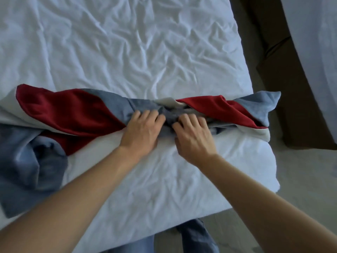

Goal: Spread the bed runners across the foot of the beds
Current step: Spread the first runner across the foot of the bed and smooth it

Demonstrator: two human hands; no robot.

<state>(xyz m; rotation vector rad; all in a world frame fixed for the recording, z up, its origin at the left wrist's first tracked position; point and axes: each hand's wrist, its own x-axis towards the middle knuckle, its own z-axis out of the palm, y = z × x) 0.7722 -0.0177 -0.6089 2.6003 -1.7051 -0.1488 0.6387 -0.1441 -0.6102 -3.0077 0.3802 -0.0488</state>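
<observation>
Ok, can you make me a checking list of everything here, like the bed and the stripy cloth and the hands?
Surface: bed with a wrinkled white sheet.
Job's things: bed runner, red, blue and white, lying twisted and bunched across the foot, not spread flat.
Clutter: nothing seen.
Grippers: left hand and right hand side by side, gripping the bunched middle of the runner.
Cables: nothing seen.
Surroundings: second bed on the right, brown furniture between the beds, pale floor.

A single head-worn wide-angle camera looks steeply down, close over the foot of a white bed [145, 52], the wearer's forearms reaching forward into view.
</observation>
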